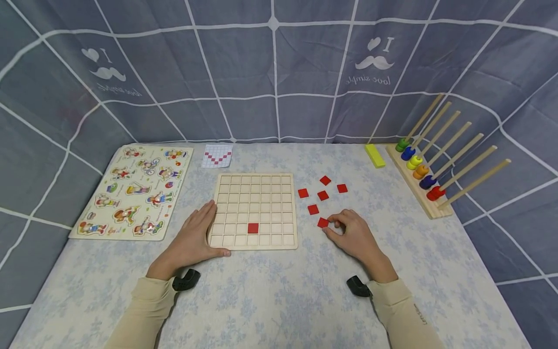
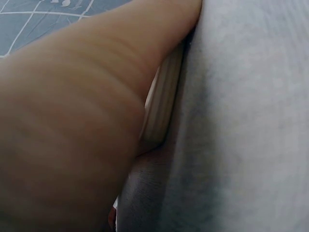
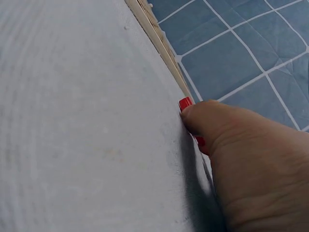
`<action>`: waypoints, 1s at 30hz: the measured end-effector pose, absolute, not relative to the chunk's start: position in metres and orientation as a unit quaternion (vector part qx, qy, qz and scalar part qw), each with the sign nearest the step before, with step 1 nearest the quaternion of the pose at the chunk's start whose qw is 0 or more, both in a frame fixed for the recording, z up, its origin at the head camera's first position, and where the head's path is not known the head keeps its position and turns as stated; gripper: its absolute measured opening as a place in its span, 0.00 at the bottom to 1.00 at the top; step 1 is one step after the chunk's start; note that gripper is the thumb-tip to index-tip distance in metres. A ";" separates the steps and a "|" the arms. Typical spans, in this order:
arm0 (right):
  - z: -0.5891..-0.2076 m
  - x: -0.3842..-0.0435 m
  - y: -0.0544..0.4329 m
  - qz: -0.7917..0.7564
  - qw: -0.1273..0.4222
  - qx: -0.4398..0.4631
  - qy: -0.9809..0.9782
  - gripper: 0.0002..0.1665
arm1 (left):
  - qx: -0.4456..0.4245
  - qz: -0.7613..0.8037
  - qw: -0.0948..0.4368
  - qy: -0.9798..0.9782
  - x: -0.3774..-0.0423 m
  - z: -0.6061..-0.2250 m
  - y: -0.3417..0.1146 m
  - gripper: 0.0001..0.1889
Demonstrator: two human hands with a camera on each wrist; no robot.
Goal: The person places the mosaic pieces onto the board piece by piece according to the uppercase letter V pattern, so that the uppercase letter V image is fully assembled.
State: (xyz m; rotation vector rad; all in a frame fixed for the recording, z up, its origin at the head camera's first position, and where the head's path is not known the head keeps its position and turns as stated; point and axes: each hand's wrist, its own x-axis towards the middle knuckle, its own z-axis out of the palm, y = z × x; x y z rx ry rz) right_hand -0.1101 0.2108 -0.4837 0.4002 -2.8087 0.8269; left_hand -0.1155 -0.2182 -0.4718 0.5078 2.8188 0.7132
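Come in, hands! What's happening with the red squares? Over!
Left hand touching grid board. Right hand pinching red tile. Another tile in board. Five loose tiles nearby, probably no obstacle.

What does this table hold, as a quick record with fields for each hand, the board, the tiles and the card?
Left hand: fingers extended, at the left edge of the gridded board
Right hand: finger and thumb pinch a red tile
On board: one placed tile, toward the near edge
Loose tiles: five, right of the board
Card: beyond the board, with a V pattern
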 end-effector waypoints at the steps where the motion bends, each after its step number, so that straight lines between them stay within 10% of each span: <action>1: -0.484 -0.110 0.211 0.279 0.095 0.136 -0.946 0.11 | 0.171 0.240 0.095 0.951 -0.115 -0.472 -0.218 0.73; 30: -0.455 -0.137 0.110 0.321 0.036 0.254 -0.912 0.13 | 0.170 0.240 0.094 0.951 -0.115 -0.476 -0.219 0.74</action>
